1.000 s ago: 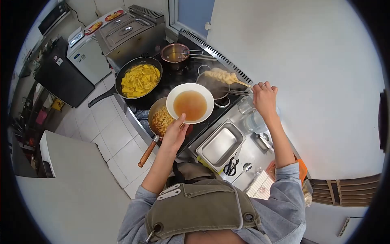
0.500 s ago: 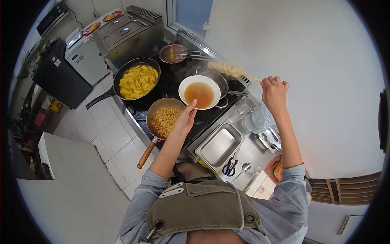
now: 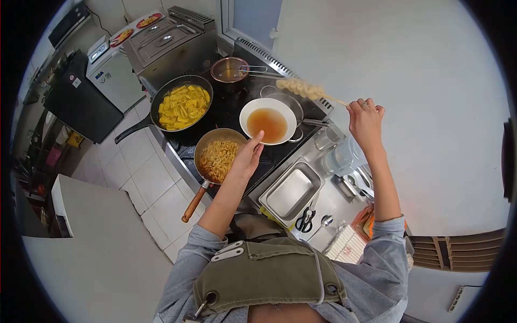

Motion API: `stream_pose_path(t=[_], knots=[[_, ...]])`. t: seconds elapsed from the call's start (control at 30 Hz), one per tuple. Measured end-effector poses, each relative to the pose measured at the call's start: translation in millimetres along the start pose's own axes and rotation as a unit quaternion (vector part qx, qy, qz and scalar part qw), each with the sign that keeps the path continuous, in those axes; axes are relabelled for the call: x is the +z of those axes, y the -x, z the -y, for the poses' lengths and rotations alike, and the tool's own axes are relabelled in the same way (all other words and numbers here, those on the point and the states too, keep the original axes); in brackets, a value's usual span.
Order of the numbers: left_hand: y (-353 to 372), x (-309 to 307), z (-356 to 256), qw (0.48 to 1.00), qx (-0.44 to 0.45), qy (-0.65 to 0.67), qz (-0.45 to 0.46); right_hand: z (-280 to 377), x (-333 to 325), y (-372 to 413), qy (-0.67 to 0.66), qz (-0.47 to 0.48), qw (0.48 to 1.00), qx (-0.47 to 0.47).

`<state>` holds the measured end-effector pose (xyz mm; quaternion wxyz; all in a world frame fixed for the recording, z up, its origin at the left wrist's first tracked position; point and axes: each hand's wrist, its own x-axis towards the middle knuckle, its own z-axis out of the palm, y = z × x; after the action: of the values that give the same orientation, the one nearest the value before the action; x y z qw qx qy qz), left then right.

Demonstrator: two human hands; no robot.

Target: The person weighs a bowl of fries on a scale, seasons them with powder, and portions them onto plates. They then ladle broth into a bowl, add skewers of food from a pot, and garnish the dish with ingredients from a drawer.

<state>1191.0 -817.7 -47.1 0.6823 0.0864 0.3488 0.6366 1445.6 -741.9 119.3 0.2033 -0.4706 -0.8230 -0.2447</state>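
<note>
My left hand (image 3: 249, 156) grips the near rim of a white bowl (image 3: 245, 116), thumb over the edge. Brownish broth (image 3: 267, 125) fills much of the bowl, which is held above the stove. Up and to the right, my right hand (image 3: 367, 123) pinches the end of a wooden skewer, and pale folded food (image 3: 300, 89) is threaded along it. The skewer points left, above and beyond the bowl. Below the bowl and to its left, a wooden-handled pan (image 3: 197, 202) contains noodles (image 3: 218, 161). A pot (image 3: 285, 98) is partly hidden behind the bowl.
A black frying pan (image 3: 134, 129) holds yellow pieces (image 3: 183, 107) at the stove's left. A small pot (image 3: 230, 70) stands at the back. On the steel counter are a metal tray (image 3: 291, 191), scissors (image 3: 305, 220), a spoon (image 3: 326, 220) and a clear jug (image 3: 344, 159).
The bowl and my left hand have shifted slightly right. My right hand and the skewer have moved a little to the right too. Both holds are the same.
</note>
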Motion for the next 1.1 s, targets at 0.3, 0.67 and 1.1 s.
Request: stream_pose_path(t=[0.3, 0.67, 1.1], knots=[[-10, 7, 9, 1.000, -0.007, -0.009, 0.012, -2, -21, -1, 0.007, -0.019, 1.000, -0.004], [-28, 35, 14, 0.999, -0.006, -0.005, 0.044, 14, -57, 11, -0.029, 0.006, 0.999, -0.046], [17, 32, 16, 0.996, -0.049, -0.019, 0.067, 30, -70, 32, 0.037, 0.054, 0.990, -0.127]])
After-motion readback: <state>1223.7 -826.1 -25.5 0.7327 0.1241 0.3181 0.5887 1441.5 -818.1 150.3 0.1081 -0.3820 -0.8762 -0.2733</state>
